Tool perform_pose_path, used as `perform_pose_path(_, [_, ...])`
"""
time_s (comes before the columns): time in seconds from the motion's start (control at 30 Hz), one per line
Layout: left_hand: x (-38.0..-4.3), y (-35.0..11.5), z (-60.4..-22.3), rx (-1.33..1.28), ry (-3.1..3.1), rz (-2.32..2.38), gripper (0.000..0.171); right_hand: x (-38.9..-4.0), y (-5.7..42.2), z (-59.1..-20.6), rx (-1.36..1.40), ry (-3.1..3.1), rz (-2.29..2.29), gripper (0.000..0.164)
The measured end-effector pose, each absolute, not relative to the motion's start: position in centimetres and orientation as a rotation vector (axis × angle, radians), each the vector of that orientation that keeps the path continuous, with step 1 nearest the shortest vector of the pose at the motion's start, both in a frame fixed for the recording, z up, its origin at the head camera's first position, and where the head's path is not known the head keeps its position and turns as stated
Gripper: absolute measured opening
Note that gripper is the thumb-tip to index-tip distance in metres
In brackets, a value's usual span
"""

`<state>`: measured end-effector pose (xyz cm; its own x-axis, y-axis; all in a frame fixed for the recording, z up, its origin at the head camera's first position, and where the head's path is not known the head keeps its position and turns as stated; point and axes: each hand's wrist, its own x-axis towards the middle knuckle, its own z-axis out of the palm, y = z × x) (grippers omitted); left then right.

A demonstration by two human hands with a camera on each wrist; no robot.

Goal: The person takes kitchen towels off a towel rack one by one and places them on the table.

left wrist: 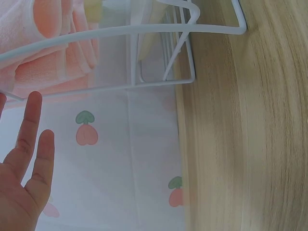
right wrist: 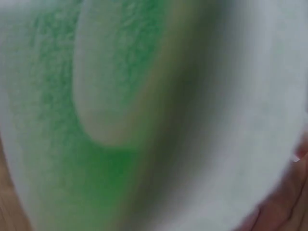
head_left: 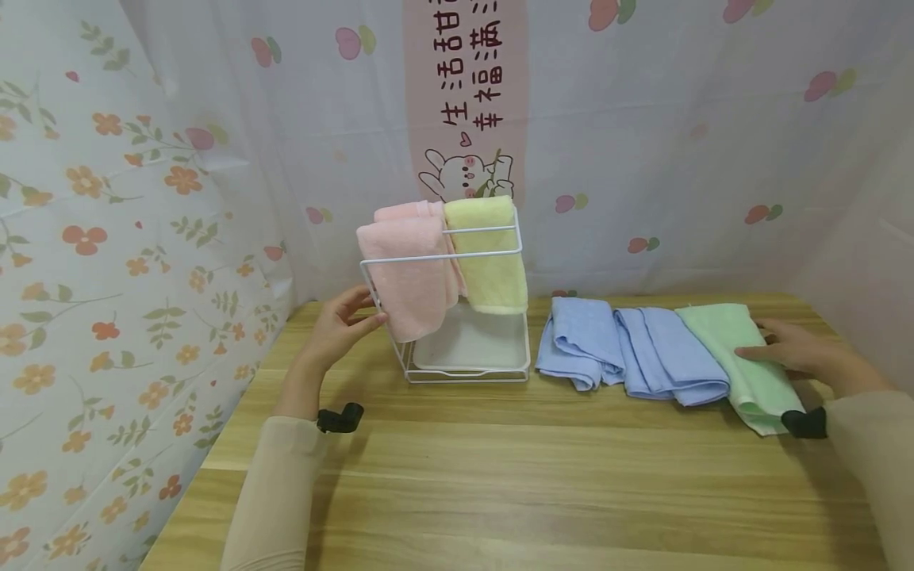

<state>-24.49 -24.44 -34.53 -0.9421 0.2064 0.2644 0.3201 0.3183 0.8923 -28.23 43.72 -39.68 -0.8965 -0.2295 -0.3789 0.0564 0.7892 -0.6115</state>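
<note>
Your left hand [head_left: 341,321]: fingers spread, at left side of rack [head_left: 407,259] | Your right hand [head_left: 803,349]: at right edge of green towel [head_left: 724,341], pinch cannot be told | Green towel: on counter [head_left: 535,492], beside blue towel [head_left: 671,353]

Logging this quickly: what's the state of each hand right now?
Left hand: touching the white rack; closed or not, can't tell.
Right hand: touching the green towel; whether it's pinching can't be told.
</note>
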Motion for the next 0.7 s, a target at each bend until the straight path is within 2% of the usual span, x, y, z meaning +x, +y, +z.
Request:
perform_pose_path(0.27, [-24.7, -24.5, -34.7, -0.494, -2.458, -1.699, 0.047, -28.0, 43.2, -39.4, -0.156, 2.471, -0.89, 0.092])
perform_pose_path(0.57, [-24.6, -24.4, -34.6, -0.496, -2.459, -1.705, 0.047, -27.9, 41.5, -36.7, -0.277, 2.807, -0.59, 0.073])
perform_pose_path(0.7, [-24.6, -24.5, -34.6, -0.492, -2.466, -1.698, 0.046, -28.1, 40.1, -35.1, -0.282, 2.884, -0.604, 0.067])
